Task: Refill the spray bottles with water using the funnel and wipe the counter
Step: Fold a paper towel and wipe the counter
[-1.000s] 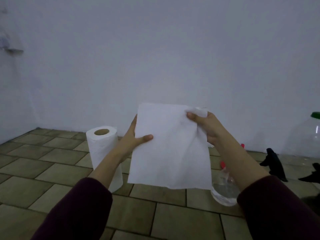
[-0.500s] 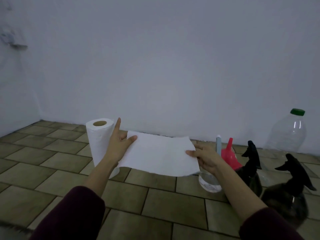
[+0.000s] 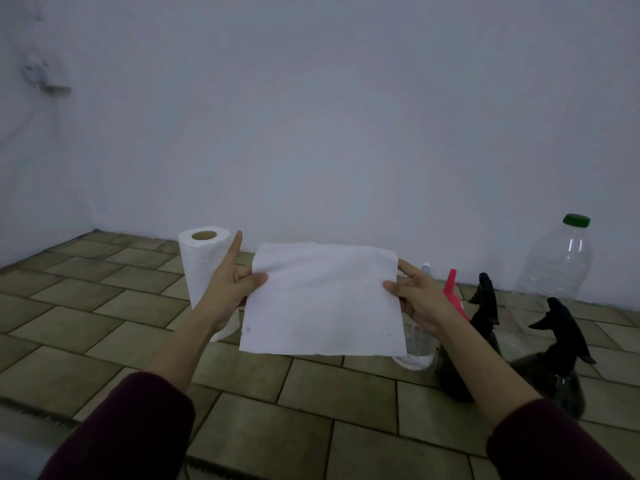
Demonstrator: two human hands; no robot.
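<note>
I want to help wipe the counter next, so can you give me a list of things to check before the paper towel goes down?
1. White paper towel sheet torn free of the white paper towel roll: ok.
2. Sheet held at both side edges, left hand and right hand pinching it: ok.
3. Sheet spread flat, not crumpled: ok.
4. Brown tiled counter bare in front of the sheet: ok.
5. Two dark spray bottles with black trigger heads standing upright at the right, away from the wiping spot: ok.
6. Spilled water on the tiles: cannot tell, light is dim.
</note>
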